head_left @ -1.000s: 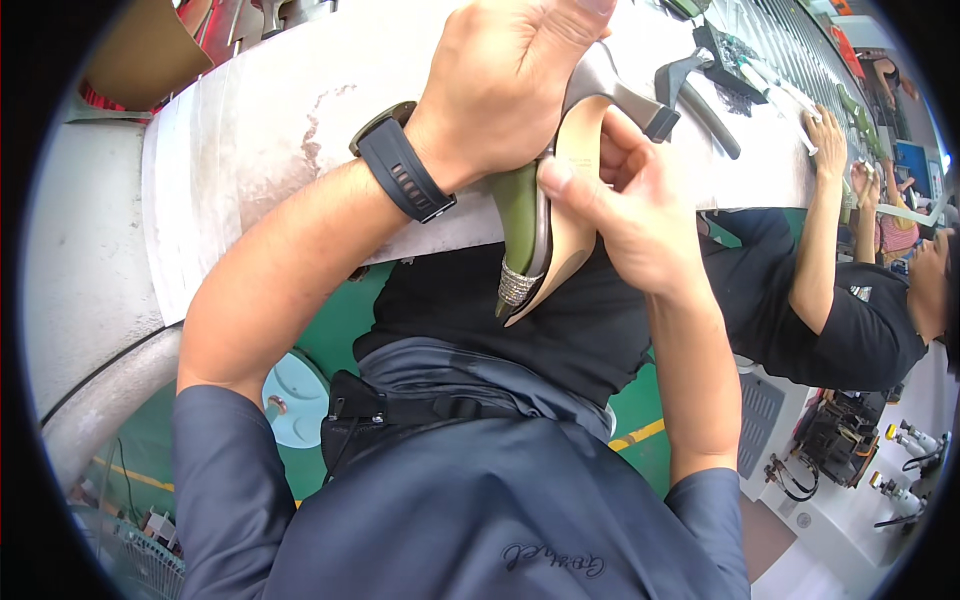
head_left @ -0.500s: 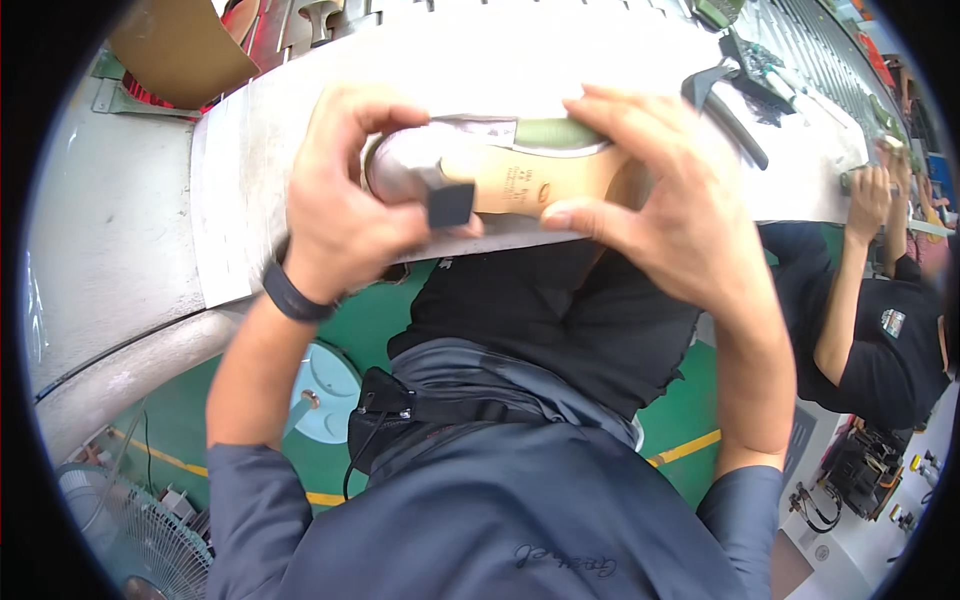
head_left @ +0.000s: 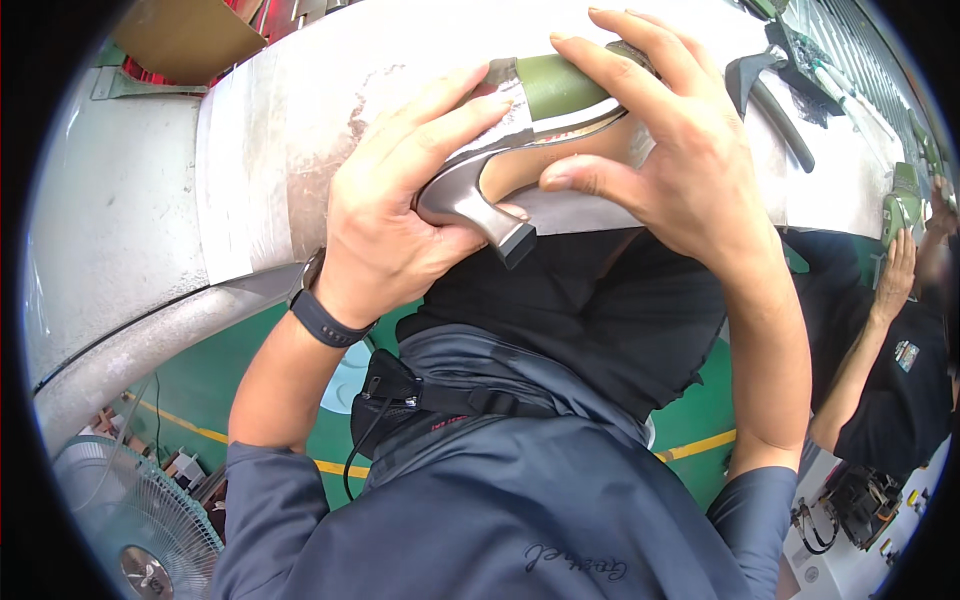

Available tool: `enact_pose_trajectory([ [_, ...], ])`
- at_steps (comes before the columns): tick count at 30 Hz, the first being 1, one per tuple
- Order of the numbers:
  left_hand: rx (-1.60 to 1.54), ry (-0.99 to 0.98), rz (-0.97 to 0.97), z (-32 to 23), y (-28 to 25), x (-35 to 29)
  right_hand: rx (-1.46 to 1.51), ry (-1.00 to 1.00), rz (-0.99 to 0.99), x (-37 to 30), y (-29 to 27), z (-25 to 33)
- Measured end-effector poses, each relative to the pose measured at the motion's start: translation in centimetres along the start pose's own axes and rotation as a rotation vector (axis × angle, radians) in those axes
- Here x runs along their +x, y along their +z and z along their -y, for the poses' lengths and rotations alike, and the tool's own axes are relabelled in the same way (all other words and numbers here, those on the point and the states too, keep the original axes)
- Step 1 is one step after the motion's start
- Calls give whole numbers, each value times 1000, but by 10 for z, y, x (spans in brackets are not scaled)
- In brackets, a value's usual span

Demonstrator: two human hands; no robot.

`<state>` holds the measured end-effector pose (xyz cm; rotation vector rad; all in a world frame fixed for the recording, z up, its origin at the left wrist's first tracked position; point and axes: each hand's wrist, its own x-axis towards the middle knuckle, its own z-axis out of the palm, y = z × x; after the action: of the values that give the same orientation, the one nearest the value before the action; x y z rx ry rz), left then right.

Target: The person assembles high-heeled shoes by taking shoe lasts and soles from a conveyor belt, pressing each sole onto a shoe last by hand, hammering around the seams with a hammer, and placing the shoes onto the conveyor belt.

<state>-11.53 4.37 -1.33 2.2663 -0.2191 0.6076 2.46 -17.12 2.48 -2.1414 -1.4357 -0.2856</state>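
A high-heeled shoe (head_left: pixel 563 92) with a green upper, tan sole and metallic grey heel lies on its side between my hands, above the white work surface. My left hand (head_left: pixel 395 190) is wrapped round its heel end, fingers over the grey back and thumb under the heel. The black heel tip points down toward my lap. My right hand (head_left: pixel 675 150) grips the toe end, its fingers over the green upper and its thumb on the sole side. The toe is partly hidden behind the right fingers.
A black-handled hammer (head_left: pixel 775 110) lies on the work surface (head_left: pixel 260 170) to the right. Far right, another person's hand (head_left: pixel 895 275) is near a green shoe (head_left: pixel 903 205). A fan (head_left: pixel 140 520) stands at lower left. A brown sheet (head_left: pixel 185 40) is at upper left.
The shoe has tilted: its toe end is raised and more green upper shows. The heel tip has swung right and down. Both hands have turned with it; the left has shifted right.
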Motion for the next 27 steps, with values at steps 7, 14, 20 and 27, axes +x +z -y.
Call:
enact_pose_trajectory([
  [7,115,17,98,-5,-2,3,-4,-85,-136,-2,18,-10],
  [14,124,13,95,-8,-1,3,-69,-119,-124,1,11,-1],
  [20,148,5,122,-10,-4,1,51,114,2,8,15,8],
  [27,139,71,80,1,3,-5,20,228,161,28,2,27],
])
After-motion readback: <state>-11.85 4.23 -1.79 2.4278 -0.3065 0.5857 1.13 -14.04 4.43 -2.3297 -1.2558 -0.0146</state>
